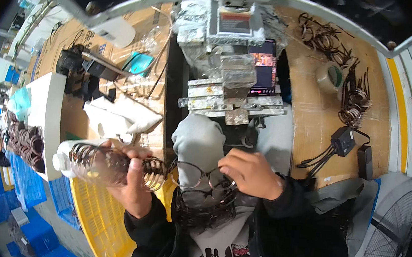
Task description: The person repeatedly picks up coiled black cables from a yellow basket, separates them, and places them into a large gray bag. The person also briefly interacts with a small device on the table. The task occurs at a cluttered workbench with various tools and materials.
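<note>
Your right hand (252, 173) pinches the eyeglass frame (204, 174) near its end — likely light, springy, easily bent, so grip there; your left hand's (132, 183) fingers wrap stacked frames (154, 174).

right hand (251, 174): metal fixture (234, 102) blocks ahead; gap between tape roll (330, 75), black adapter (343, 140)
</note>
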`<state>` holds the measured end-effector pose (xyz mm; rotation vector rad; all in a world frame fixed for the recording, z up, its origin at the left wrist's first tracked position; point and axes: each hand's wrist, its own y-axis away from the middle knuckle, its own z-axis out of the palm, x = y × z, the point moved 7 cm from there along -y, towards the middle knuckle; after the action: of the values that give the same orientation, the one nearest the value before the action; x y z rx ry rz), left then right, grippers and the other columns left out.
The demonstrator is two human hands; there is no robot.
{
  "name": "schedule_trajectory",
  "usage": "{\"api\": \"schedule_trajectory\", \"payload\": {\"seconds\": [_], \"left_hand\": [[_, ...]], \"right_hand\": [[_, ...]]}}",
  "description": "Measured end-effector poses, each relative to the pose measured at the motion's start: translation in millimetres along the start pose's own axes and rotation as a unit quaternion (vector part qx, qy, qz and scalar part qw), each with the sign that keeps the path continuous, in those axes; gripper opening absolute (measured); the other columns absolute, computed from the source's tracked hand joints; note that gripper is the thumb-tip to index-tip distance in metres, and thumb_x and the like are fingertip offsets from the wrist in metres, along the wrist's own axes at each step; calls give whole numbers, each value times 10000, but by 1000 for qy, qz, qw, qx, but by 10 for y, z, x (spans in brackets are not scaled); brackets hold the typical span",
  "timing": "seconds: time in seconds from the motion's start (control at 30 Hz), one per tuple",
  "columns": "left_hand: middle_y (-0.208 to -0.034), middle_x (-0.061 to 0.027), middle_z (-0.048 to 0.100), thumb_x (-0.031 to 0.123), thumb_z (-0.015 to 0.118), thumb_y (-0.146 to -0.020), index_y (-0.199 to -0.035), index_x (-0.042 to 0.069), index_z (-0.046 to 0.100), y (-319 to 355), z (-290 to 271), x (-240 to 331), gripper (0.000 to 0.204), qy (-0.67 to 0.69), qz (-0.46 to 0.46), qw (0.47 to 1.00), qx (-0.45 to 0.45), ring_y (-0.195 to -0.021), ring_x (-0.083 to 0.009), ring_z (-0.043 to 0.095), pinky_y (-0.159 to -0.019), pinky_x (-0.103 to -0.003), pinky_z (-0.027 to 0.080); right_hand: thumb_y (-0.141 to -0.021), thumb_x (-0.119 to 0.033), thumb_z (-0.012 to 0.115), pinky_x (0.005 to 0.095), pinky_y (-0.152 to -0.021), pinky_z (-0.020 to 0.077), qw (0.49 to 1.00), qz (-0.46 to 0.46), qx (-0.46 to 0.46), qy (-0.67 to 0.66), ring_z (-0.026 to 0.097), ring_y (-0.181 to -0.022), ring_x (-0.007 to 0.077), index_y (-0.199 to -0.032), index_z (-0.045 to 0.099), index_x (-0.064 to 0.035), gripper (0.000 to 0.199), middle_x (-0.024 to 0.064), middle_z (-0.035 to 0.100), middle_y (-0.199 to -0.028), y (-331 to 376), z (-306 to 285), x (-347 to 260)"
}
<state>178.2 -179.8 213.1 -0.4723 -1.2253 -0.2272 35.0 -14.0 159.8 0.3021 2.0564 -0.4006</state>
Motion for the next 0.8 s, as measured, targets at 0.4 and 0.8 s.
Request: {"api": "schedule_trajectory", "payload": {"seconds": [0.4,0.8], "left_hand": [[-885,-106,496,-21,511,-803,-1252,-11,354,33,-11,-115,476,2,-12,1000,18,-787,-195,526,-740,-360,486],[-762,-71,471,494,383,-928,-1209,3,370,48,170,-239,566,79,-91,993,-14,-659,-181,491,-608,-334,457]], "right_hand": [[-958,-117,443,211,-538,329,863,-109,428,-244,416,-606,65,-988,535,42,186,15,518,-723,-620,-1201,530],[-893,-35,497,202,-623,395,857,-88,461,-213,481,-713,60,-947,547,-8,78,-1,545,-816,-854,-1119,932]]}}
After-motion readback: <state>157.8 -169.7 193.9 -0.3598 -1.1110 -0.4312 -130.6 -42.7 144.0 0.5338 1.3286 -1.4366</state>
